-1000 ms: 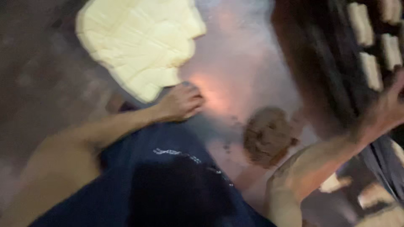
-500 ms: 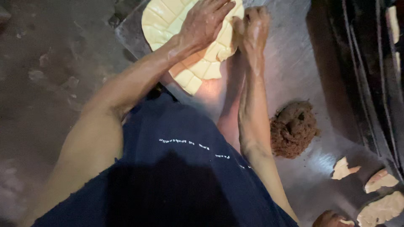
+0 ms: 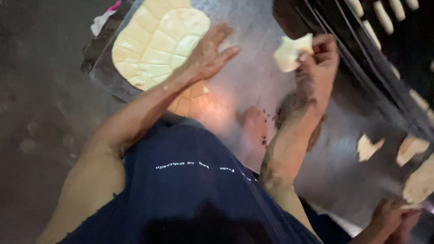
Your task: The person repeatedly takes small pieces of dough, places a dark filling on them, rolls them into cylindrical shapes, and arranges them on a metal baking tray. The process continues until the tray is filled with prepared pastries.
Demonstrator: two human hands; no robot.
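A large flat sheet of pale yellow dough (image 3: pixel 156 40), scored into squares, lies on a metal sheet (image 3: pixel 253 68) at the top left. My left hand (image 3: pixel 210 54) rests with fingers spread at the right edge of the sheet of dough. My right hand (image 3: pixel 318 63) is raised further right and pinches a small torn piece of pale dough (image 3: pixel 291 52). A brown crumbly lump (image 3: pixel 317 131) sits on the metal, mostly hidden under my right forearm. My foot (image 3: pixel 253 126) rests on the metal between my arms.
A dark rack (image 3: pixel 361 40) with pale strips on it runs along the top right. Loose dough scraps (image 3: pixel 368 147) and larger pieces (image 3: pixel 418 180) lie at the right. Another person's hand (image 3: pixel 389 217) shows at the bottom right. Bare dirty floor (image 3: pixel 40 126) lies left.
Half a second ago both hands pressed on the sheet of dough. My right hand has since come off it and moved right, holding a piece of dough. My left hand stays at the sheet.
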